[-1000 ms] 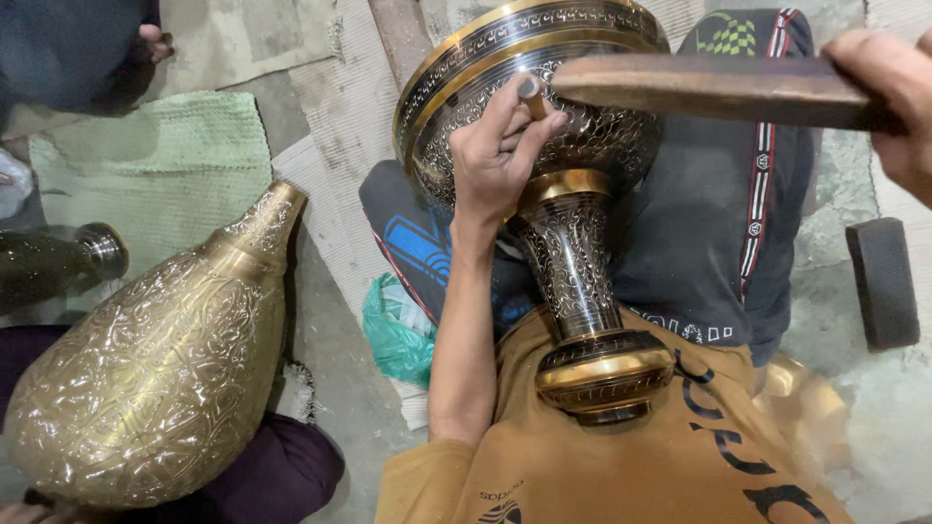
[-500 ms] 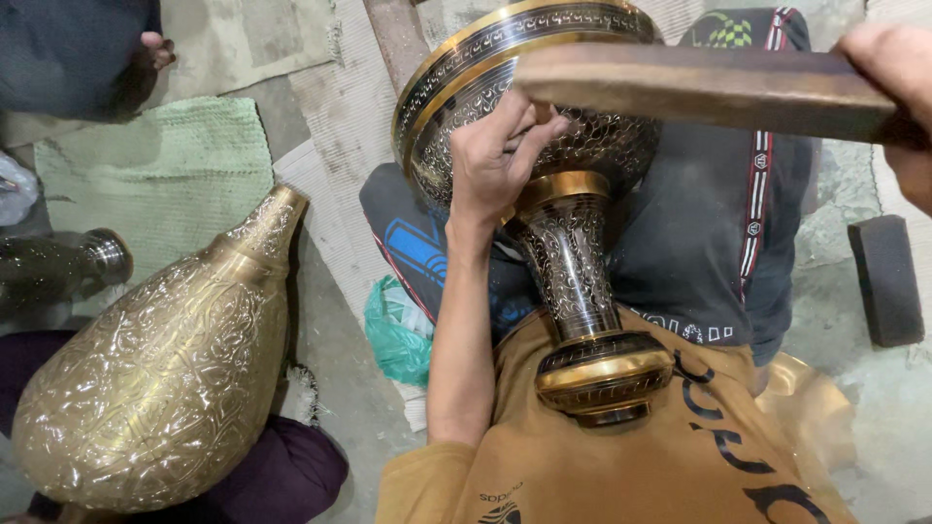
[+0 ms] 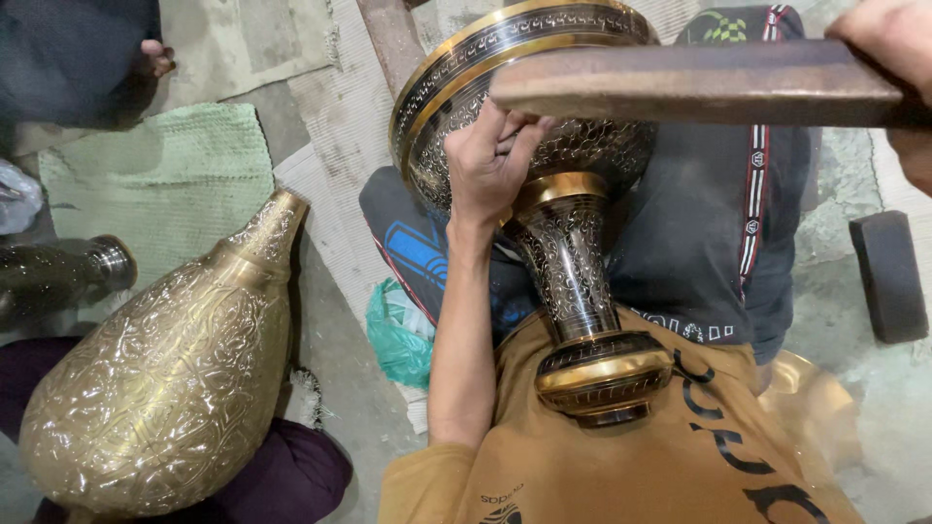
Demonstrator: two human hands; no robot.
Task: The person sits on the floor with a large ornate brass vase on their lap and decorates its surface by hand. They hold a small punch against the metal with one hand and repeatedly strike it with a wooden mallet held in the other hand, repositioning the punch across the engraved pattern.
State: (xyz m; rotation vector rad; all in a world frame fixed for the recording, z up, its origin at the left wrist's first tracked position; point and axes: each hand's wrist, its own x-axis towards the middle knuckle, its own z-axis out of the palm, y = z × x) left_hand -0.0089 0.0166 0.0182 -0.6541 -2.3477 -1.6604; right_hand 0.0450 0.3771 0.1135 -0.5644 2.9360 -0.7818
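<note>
An engraved black-and-gold brass goblet [image 3: 573, 281] lies tilted across my lap, its wide bowl [image 3: 456, 87] pointing away and its foot [image 3: 602, 374] against my ochre shirt. My left hand [image 3: 490, 160] is closed against the bowl's outer wall, fingers pinched around a small chisel that is now hidden under the hammer. My right hand [image 3: 898, 58], at the top right corner, grips a long brown wooden hammer [image 3: 699, 85] that lies level just above the left hand's fingers.
A large embossed brass flask [image 3: 165, 388] rests at the left on someone's purple-clad lap, with a darker metal bottle [image 3: 58, 281] behind it. Another person's hand [image 3: 155, 56] shows top left. Around me lie a green cloth [image 3: 165, 175], a green bag [image 3: 398, 335] and a dark block [image 3: 888, 277].
The wooden hammer has swung left and down over my left hand, covering the chisel head that showed earlier. The goblet and the left hand have kept their places.
</note>
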